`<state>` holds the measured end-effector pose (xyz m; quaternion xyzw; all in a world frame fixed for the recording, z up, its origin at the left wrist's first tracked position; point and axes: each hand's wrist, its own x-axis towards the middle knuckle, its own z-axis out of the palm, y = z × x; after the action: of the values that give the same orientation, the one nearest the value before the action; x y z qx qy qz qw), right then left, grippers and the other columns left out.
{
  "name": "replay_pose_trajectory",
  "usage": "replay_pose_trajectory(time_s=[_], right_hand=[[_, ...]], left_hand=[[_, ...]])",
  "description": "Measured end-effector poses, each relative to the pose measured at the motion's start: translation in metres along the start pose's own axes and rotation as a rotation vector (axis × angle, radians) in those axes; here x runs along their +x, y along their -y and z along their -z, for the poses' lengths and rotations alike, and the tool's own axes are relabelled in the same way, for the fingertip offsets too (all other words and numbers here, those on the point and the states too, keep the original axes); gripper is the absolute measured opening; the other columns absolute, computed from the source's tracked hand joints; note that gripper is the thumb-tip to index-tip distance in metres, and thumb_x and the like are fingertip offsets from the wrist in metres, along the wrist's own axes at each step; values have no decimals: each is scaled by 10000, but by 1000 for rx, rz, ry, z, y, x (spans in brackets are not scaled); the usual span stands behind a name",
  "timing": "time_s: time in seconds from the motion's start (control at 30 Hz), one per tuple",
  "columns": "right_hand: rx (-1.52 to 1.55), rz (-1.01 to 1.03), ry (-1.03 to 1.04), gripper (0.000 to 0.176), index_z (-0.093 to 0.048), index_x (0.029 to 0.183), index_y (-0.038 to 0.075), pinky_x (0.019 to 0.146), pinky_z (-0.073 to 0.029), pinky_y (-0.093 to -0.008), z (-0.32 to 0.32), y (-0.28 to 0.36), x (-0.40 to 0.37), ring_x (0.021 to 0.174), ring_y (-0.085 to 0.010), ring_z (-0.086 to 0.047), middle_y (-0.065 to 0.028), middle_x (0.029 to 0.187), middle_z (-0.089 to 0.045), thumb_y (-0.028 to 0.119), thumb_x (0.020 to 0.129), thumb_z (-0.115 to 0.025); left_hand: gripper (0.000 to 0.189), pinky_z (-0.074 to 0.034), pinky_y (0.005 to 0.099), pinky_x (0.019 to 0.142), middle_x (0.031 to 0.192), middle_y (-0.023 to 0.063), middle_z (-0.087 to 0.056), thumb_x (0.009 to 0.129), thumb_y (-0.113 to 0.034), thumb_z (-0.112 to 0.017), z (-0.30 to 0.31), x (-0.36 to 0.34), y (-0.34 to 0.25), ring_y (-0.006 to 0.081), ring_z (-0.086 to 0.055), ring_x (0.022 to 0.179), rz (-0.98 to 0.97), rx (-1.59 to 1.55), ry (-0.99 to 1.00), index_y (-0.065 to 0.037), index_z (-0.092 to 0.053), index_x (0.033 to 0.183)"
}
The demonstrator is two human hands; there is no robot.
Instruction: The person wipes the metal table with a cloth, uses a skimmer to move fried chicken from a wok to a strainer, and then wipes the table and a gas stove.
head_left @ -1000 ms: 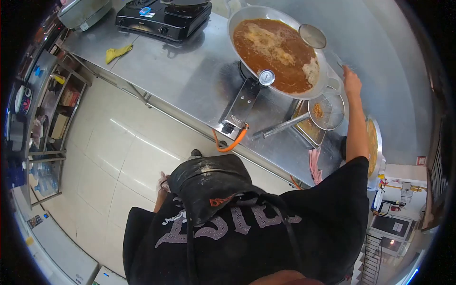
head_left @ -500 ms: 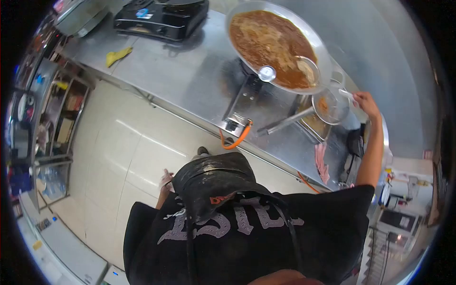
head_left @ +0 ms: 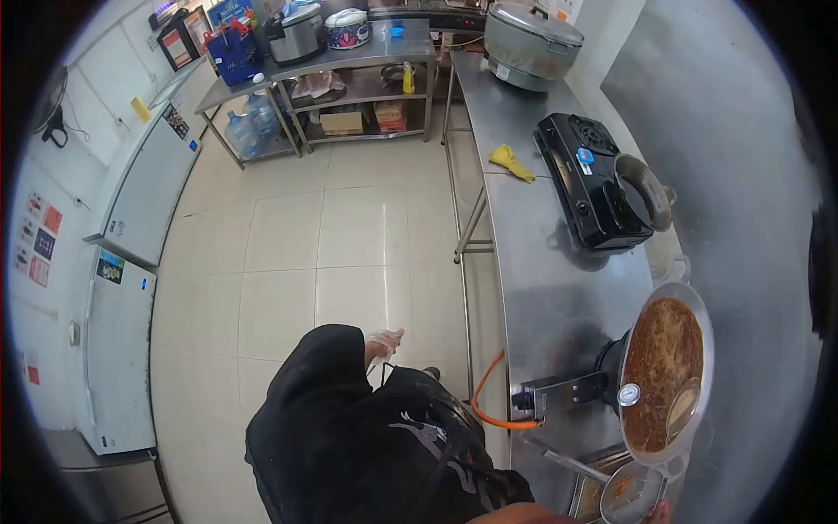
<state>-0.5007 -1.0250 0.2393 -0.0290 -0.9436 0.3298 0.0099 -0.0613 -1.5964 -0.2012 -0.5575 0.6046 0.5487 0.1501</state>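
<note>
My left hand, in a clear plastic glove, hangs over the floor beside my dark clothing. Its fingers are loosely stretched, with nothing in them. At the bottom edge, my right hand is mostly cut off; its visible fingers are closed around the handle end of a round skimmer. The skimmer rests in a wide metal pan of bubbling brown oil, with a pale piece of food in it. A dial thermometer sits at the pan's near rim. Near my right hand, a mesh strainer holds orange crumbs over a tray.
A burner with an orange hose supports the pan on the steel table. Farther along are a black portable stove, a yellow cloth and a large pot. White chest freezers line the left wall.
My view has swung left, so the pan and table appear farther right and lower. My right hand has slid to the bottom edge of view. The skimmer stays in the oil.
</note>
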Motion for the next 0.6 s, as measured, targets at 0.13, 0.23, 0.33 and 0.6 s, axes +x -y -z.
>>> replay_pose_trajectory(time_s=[0.13,0.23,0.33,0.6], right_hand=[[-38,33,-62,239,-573,790,47,514,-352,-294,3,-15,12,577,-133,-442,-30,665,-502,263,880,-524],[-37,27,-86,260,-613,832,7,531,-397,-309,11,-31,13,598,-157,-497,-63,695,-560,248,870,-524],[9,-32,-20,285,-627,869,0,536,-410,-296,19,-37,14,620,-136,-514,-49,722,-574,265,882,-523],[264,48,-171,328,-613,1037,-3,599,-387,-267,15,-64,13,680,-107,-483,-18,778,-544,284,914,-512]], left_hand=[[712,-458,395,747,867,117,-660,921,-598,-221,-4,1,10,226,-609,790,32,42,0,-40,-639,1064],[707,-463,384,711,846,117,-662,923,-593,-211,-11,-5,6,212,-605,740,48,33,-19,-53,-645,1064],[705,-465,373,689,842,115,-660,924,-597,-228,-18,1,10,210,-611,754,93,25,21,-46,-642,1069],[755,-474,386,640,802,128,-645,917,-623,-192,-29,28,11,249,-607,777,134,-110,176,-21,-614,1091]])
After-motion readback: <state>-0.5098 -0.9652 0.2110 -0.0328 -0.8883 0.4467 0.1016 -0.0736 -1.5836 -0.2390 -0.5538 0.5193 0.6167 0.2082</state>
